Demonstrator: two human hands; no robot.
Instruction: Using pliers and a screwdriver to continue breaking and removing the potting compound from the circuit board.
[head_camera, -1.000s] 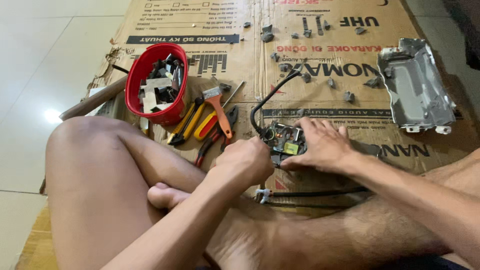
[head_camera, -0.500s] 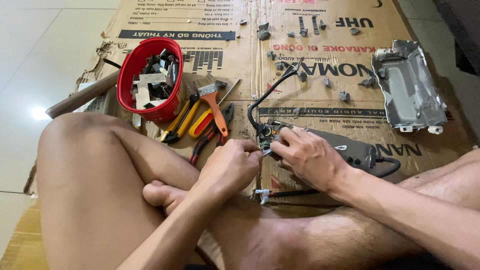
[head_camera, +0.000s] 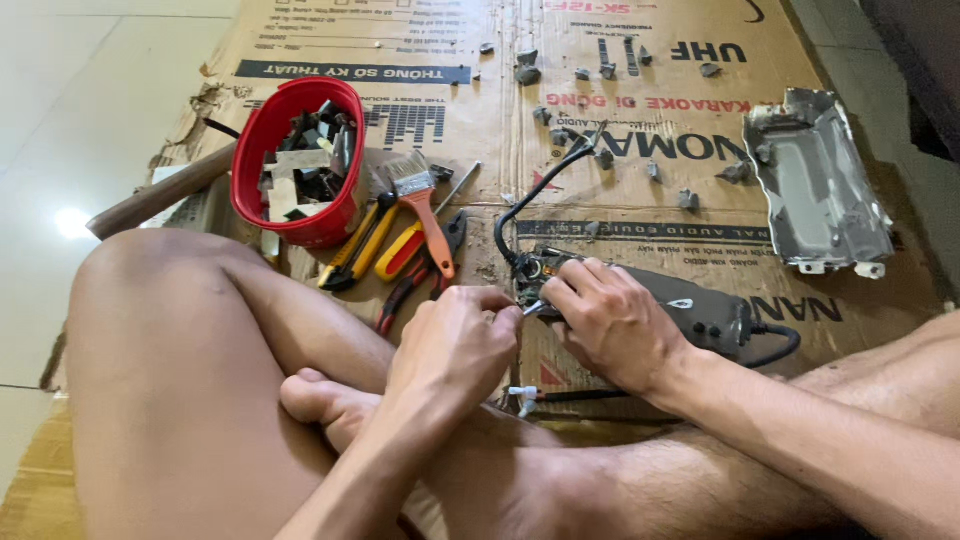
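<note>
Both hands have closed in: left hand (head_camera: 455, 335) pinches a small part, right hand (head_camera: 610, 320) grips the grey device (head_camera: 690, 305), lying lengthwise rightward.

I see soft, even daylight over the scene, fairly bright. A round white glare spot sits on the glossy pale floor tiles (head_camera: 70, 222) at my left, beside my raised knee (head_camera: 150, 300). Shadows are faint and short under the red plastic bowl (head_camera: 262, 150) and the dented grey metal tray (head_camera: 815, 190). Focus is sharp centrally; the wide lens bends the flattened brown cardboard sheet (head_camera: 650, 130) toward the edges.
</note>
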